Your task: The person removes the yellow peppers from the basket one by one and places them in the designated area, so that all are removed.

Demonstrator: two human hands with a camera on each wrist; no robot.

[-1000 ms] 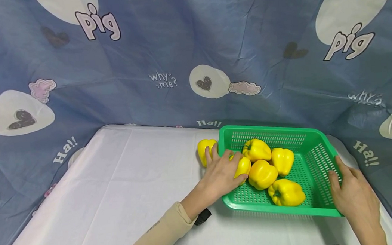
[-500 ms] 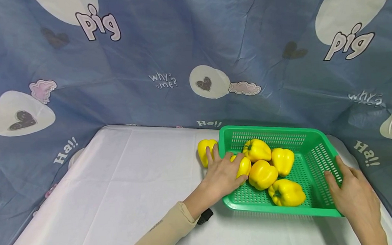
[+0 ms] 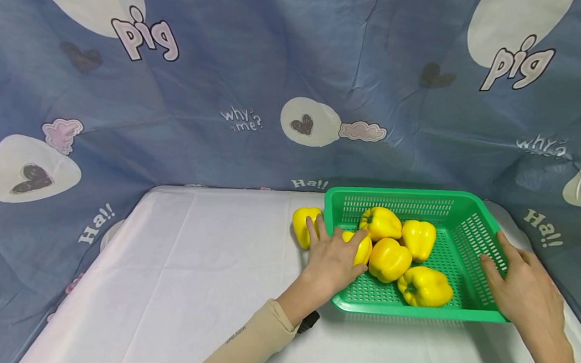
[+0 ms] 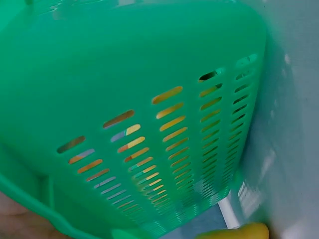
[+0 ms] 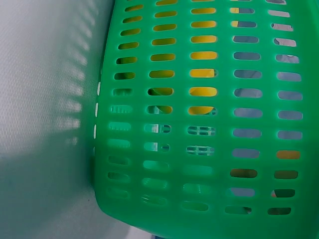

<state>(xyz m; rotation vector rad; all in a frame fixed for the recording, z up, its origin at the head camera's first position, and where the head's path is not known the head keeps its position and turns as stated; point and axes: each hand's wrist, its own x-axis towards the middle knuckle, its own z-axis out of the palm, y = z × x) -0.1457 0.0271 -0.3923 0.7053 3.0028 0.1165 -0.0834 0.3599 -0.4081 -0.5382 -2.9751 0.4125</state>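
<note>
A green plastic basket (image 3: 476,281) with slotted walls holds several yellow bell peppers. My left hand (image 3: 329,261) reaches over its left rim, with thumb and index finger on either side of a yellow bell pepper (image 3: 363,250). That pepper is partly hidden by the hand. Two other fingers spread toward another yellow bell pepper (image 3: 300,225), which sits outside the basket on the left. At the right end, my right hand (image 3: 526,286) grips the basket's rim, thumb inside. In the left wrist view, a bit of the hand (image 4: 20,221) shows beyond the rim.
The basket stands on a table with a white cloth (image 3: 200,264). A blue printed curtain (image 3: 243,68) hangs behind it. A small black object (image 3: 308,321) shows beside the left wrist.
My left hand has shifted very slightly to the right over the pepper. The right thumb has moved a little to the left. Basket and other peppers have stayed put.
</note>
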